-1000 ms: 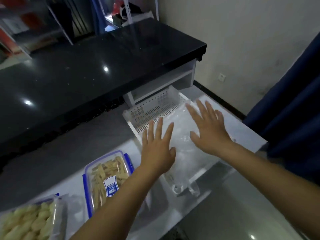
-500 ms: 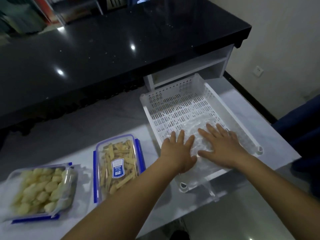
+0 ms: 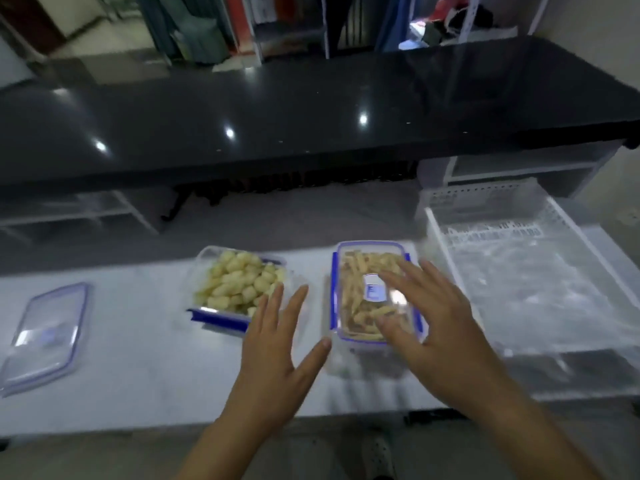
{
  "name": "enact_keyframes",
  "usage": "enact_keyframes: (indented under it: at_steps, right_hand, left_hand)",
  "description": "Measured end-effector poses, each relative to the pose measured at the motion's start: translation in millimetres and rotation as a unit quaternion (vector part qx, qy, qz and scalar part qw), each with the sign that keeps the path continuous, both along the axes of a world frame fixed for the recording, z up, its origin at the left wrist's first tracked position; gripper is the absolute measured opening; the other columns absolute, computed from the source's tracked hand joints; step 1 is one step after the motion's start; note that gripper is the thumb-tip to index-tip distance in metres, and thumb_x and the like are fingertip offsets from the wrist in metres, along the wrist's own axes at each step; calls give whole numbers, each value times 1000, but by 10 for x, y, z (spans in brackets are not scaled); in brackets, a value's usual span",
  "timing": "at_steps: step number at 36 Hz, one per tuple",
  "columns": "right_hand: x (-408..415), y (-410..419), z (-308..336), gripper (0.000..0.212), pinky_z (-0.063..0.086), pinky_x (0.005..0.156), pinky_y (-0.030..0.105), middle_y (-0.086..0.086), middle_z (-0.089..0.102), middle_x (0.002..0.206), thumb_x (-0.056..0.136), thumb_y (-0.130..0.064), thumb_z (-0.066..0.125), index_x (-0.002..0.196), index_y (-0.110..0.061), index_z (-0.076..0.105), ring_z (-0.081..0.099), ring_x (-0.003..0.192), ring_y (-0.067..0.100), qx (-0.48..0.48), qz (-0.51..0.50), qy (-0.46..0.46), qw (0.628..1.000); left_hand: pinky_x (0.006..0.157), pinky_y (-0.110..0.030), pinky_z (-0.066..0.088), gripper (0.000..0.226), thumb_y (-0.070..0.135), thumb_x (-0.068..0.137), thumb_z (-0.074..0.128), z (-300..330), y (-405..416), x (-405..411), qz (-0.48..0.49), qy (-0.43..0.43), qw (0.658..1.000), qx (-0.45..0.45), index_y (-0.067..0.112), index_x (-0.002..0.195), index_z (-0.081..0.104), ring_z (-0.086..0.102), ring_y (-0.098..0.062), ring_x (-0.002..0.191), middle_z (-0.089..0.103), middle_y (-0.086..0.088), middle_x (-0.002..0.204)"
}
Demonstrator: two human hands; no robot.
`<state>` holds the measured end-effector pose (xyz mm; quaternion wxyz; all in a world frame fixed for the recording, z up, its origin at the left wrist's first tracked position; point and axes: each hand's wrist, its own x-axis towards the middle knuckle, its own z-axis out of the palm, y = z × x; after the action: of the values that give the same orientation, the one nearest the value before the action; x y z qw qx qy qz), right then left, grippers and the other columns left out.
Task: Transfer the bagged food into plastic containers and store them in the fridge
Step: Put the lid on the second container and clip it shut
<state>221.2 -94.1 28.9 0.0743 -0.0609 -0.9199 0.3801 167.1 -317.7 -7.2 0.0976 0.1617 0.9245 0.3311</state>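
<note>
A: Status on the hands?

B: Both out over the white counter (image 3: 138, 368), fingers spread, gripping nothing. Left hand (image 3: 277, 351) sits at about 6 o'clock in the view, its fingertips at the near edge of the open container (image 3: 239, 282). Right hand (image 3: 440, 323) is at about 4 o'clock, fingers fanned above the lidded container (image 3: 374, 292). Motion blur, so contact with that lid: cannot tell.

A: Where's the food?

B: Two clear tubs with blue clips, side by side near centre. The open one, at 9 o'clock of the other, holds pale yellow chunks (image 3: 239, 278). The lidded one holds tan strips (image 3: 360, 306) and has a blue-and-white label (image 3: 374, 287) on top.

A: Spare lid?

B: Loose lid (image 3: 45, 337) lies flat on the counter at about 8 o'clock, well apart from both tubs.

A: Anything at 3 o'clock?

B: White slotted basket (image 3: 446, 237) at 2 to 3 o'clock, just beside the lidded tub. Crumpled clear plastic bag (image 3: 540, 289) lies inside it.

A: Background?

B: Glossy black countertop (image 3: 311, 109) runs across at 12 o'clock, white shelving under it. Fridge not visible.
</note>
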Motion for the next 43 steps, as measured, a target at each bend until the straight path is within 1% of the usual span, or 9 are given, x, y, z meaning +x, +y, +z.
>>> enact_keyframes:
  at_steps: [3,6,10,18,22,28,35,38,43]
  right_hand:
    - [28,-799,-157,47,11,122,32,-39,11,147,88,-60,55,127,-65,30,0,143,-14,-34,29,-31,999]
    - [58,-1500,-402,55,6,124,38,-33,2,154,92,-60,52,137,-62,20,-3,149,0,2,70,-125,990]
    - [56,-2280,-654,60,2,121,39,-21,-1,163,95,-60,46,149,-52,19,-9,152,10,53,138,-220,964]
    - [-91,-3215,-695,58,3,121,36,-23,-1,162,95,-62,45,146,-56,18,-8,151,7,98,218,-227,944]
    - [-395,-3580,-617,62,5,121,36,-20,-1,163,95,-61,47,150,-51,19,-5,152,9,104,243,-232,936]
    - [-1238,-4269,-765,70,13,123,42,-14,1,166,93,-59,51,153,-46,17,2,153,14,84,279,-223,930]
    - [-2221,-5041,-1217,95,13,121,51,0,6,167,83,-70,55,155,-43,-1,1,153,28,135,283,-225,923]
    - [-2417,-5214,-1315,103,13,120,54,0,11,166,79,-74,57,154,-42,-6,2,153,31,136,280,-243,919]
    - [-2458,-5408,-1393,104,26,116,47,1,29,157,76,-70,62,155,-37,2,25,145,28,80,234,-213,945]
  left_hand:
    - [123,-35,8,66,84,83,31,-160,-776,189,82,-23,996,-35,72,133,-10,-9,-10,154,-10,20,164]
    - [126,-44,4,77,73,80,37,-305,-1483,377,162,-83,983,-31,55,143,-3,-13,-17,154,-11,9,168]
    - [123,-41,1,80,58,92,56,-537,-2435,630,227,-124,966,8,50,150,2,-13,-21,154,-7,4,168]
    - [124,-40,2,85,57,93,57,-747,-3646,531,283,-118,952,-3,41,157,3,-9,-24,155,-3,-2,169]
    - [123,-41,5,92,70,84,54,-653,-4049,223,307,-118,944,22,39,158,9,-7,-22,155,-3,-1,168]
    - [123,-43,13,85,50,92,64,-591,-4479,-555,352,-145,922,65,34,159,14,0,-20,155,3,-1,169]
    - [108,-34,34,74,33,95,65,-467,-4706,-1458,351,-194,913,68,20,156,25,38,-24,139,38,-4,151]
    - [93,-27,40,66,27,96,64,-467,-4740,-1669,347,-230,902,114,25,152,31,49,-13,118,48,8,135]
    - [92,-31,50,63,25,93,68,-549,-4811,-1819,383,-255,870,177,36,146,35,58,-18,116,56,5,129]
